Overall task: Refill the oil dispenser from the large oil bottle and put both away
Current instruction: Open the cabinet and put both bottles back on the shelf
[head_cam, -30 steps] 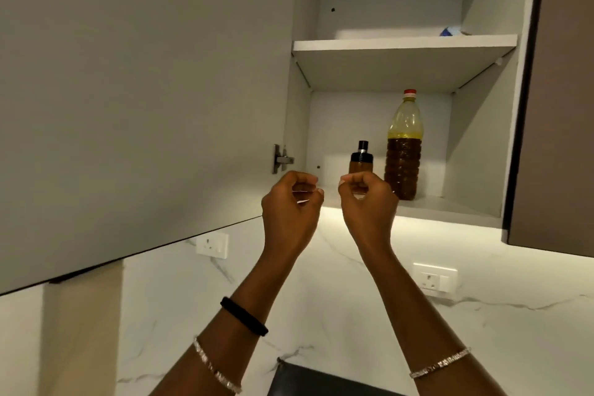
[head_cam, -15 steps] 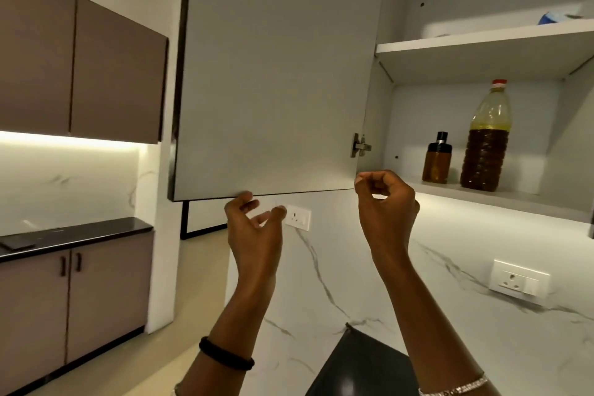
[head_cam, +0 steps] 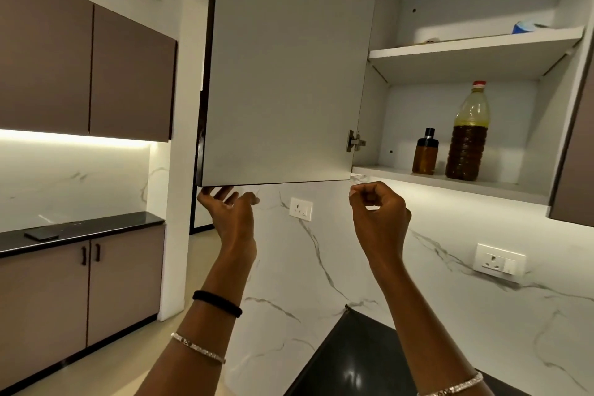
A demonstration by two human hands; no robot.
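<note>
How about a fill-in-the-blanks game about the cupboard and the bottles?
1. The cupboard door is ___.
2. The big oil bottle has a ___ cap.
3. The small oil dispenser stands to the ___ of the big oil bottle.
4. The left hand is just under the door's ___ edge.

Missing words: open, red, left, bottom.

Left hand [head_cam: 229, 207] raised, fingers extended; right hand [head_cam: 379, 217] raised, fingers curled, holding nothing.
</note>
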